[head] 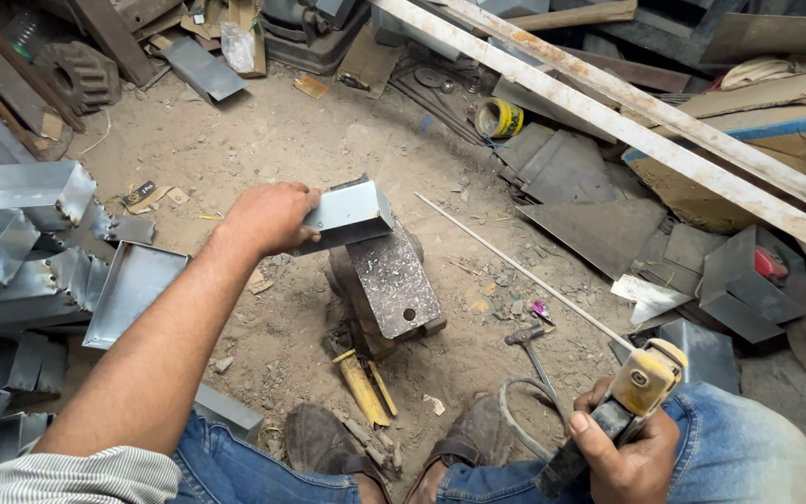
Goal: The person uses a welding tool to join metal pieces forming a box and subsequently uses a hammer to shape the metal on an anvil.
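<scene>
Left hand (268, 217) grips a folded sheet-metal box piece (347, 213), fingers closed on its near end, holding it on a rusty steel block (394, 285) on the dirt floor (272, 140). Right hand (632, 457) wraps tight around a welding electrode holder (632, 397) over the knee. Thin rod (515, 266) lies nearby; stacked metal trays (30, 243) at left.

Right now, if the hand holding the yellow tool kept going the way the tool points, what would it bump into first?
Probably the thin metal rod lying on the dirt, just beyond the right hand and its welding holder; depth is hard to judge, so that is a guess.
</scene>
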